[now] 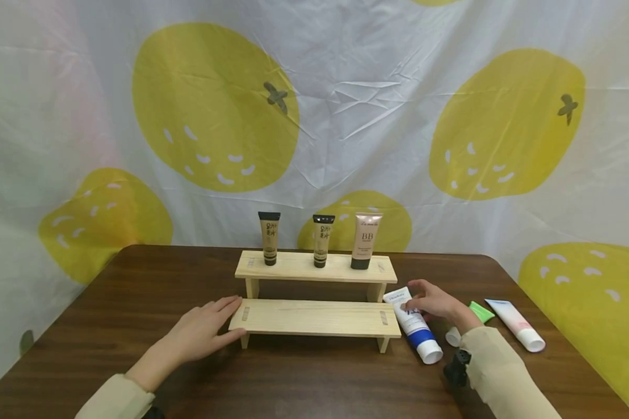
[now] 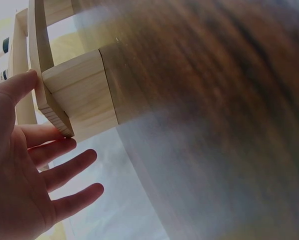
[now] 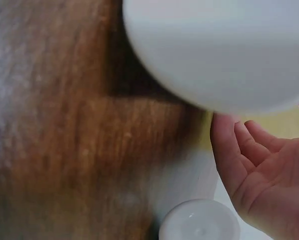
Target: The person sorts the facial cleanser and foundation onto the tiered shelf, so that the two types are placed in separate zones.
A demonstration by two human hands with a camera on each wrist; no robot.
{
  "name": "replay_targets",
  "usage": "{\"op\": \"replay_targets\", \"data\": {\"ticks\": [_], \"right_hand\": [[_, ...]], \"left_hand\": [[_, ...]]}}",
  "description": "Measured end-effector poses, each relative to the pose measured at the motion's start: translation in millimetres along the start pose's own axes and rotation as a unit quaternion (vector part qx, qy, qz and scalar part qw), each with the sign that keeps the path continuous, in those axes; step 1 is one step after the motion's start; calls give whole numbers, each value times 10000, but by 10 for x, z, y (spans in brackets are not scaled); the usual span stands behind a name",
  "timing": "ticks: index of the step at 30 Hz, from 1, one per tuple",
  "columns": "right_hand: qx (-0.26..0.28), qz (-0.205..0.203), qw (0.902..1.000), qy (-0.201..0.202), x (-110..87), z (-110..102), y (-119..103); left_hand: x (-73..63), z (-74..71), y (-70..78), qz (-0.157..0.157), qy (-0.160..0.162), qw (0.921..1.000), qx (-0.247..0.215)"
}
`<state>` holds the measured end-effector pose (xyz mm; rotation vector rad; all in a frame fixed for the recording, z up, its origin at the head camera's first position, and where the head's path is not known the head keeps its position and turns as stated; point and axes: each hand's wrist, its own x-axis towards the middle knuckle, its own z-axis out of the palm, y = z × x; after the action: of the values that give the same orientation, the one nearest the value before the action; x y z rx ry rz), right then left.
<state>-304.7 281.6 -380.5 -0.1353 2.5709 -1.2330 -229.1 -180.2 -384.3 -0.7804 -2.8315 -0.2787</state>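
Just right of the wooden stand (image 1: 314,317), a white-and-blue tube (image 1: 415,326) is held by the right hand (image 1: 436,301) — fingers partly closed around it. The stand's left end is touched by the left hand (image 1: 201,330) — fingers spread, fairly straight.

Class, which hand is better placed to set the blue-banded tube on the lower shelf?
Probably the right hand: it holds the tube beside the lower shelf, while the left hand touches that shelf's left end.
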Motion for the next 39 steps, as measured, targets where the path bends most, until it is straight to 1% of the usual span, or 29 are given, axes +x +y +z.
{"op": "replay_targets", "data": {"ticks": [4, 8, 12, 18, 21, 26, 33, 39], "right_hand": [[-23, -52, 10000, -70, 14, -5, 12], [103, -130, 9998, -92, 13, 3, 7], [164, -221, 9996, 35, -5, 18, 4], [152, -232, 9992, 295, -30, -8, 2], [240, -401, 9983, 357, -36, -46, 2], [388, -679, 9965, 291, -77, -125, -13], [338, -1088, 9933, 170, -171, -260, -94], [159, -1303, 9913, 37, -251, -346, -193]], "left_hand": [[-2, 5, -3, -55, -35, 10000, -11], [-7, 5, 2, -79, -83, 9999, -36], [-6, -1, 8, -76, -113, 9999, -45], [-3, -18, 16, -93, -165, 9998, -61], [-2, -29, 20, -91, -157, 9998, -53], [-3, -28, 20, -89, -153, 9998, -54], [-5, -6, 7, -116, -129, 9998, -53], [-1, -14, 9, -125, -110, 9999, -32]]}}
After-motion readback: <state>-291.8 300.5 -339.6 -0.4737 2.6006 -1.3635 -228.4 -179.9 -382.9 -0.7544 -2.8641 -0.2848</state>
